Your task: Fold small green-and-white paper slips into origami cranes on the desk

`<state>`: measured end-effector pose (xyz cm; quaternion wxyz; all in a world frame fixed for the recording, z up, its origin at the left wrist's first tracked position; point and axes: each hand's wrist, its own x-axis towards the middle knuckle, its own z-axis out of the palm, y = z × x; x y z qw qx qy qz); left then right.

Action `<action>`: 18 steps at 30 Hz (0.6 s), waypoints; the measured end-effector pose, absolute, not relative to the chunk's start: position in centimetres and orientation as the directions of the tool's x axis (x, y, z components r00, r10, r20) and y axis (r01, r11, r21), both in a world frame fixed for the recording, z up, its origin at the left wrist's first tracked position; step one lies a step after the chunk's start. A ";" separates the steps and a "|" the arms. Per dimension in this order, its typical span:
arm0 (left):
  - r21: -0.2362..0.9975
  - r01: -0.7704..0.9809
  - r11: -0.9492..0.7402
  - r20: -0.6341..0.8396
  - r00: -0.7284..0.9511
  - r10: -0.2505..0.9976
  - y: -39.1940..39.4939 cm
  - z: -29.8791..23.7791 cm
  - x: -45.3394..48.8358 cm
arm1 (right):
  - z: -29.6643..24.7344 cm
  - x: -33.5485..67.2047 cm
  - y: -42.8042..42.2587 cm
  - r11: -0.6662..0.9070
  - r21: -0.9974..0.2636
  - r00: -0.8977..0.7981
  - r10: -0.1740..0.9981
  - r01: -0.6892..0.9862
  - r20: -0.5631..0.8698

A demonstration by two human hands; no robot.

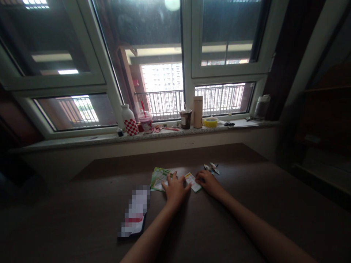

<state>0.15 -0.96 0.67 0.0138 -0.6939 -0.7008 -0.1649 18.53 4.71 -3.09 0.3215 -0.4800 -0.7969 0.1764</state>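
Note:
My left hand [175, 188] has its fingers spread, the thumb side at the left edge of a small white-and-green piece of paper [194, 184] with a yellow strip. Its other fingers reach over a small stack of green printed sheets [158, 176] on the table. At the right edge of the small paper, my right hand [208, 182] is closed, with curled fingers pinching that edge. Just beyond it lie two small folded paper shapes [215, 168] with pointed ends. A phone-like rectangle [135, 212], its face blurred out, lies left of my left forearm.
The brown table [82, 204] reaches to a window sill [164, 134]. On the sill stand a red-checked white bottle [129, 120], a pink drink cup [146, 123], a dark drink cup [185, 119], a tan cylinder [197, 112], yellow tape [210, 122], scissors [229, 124] and a jar [262, 107].

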 end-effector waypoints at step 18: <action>0.203 0.979 -0.012 0.256 -0.041 0.966 -0.9 0.6 0.2 | -2.5 20.0 5.0 0.513 -0.630 -0.465 0.846 0.582 0.260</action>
